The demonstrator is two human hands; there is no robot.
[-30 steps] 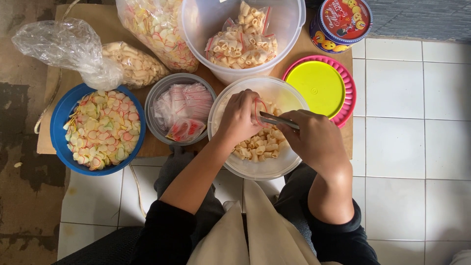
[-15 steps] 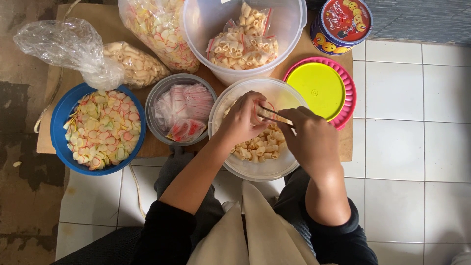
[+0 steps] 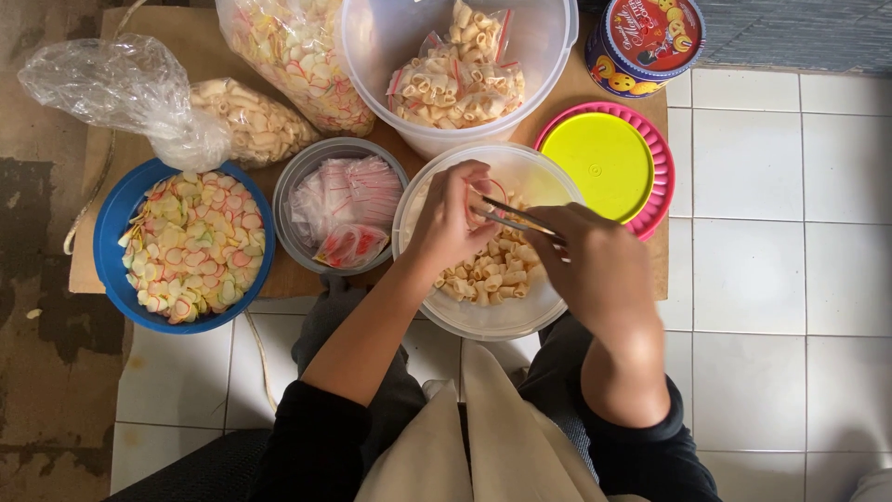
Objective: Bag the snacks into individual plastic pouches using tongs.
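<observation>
Over a clear plastic bowl (image 3: 437, 297) of tube-shaped crackers (image 3: 488, 274), my left hand (image 3: 448, 218) pinches a small clear bag with a red strip. My right hand (image 3: 590, 270) grips a thin metal utensil (image 3: 516, 216) whose tip reaches into that bag. Both hands hover just above the crackers. A grey bowl (image 3: 295, 186) to the left holds a stack of empty small bags (image 3: 344, 195).
A blue bowl (image 3: 116, 223) of coloured round crackers sits at left. Behind are a large clear tub (image 3: 548, 56) with filled bags, loose plastic bags of crackers (image 3: 279, 46), a yellow and pink lid (image 3: 609, 167) and a round tin (image 3: 646, 37). White floor tiles lie at right.
Both hands have risen slightly above the crackers. The utensil tip now points into the small bag held by my left hand.
</observation>
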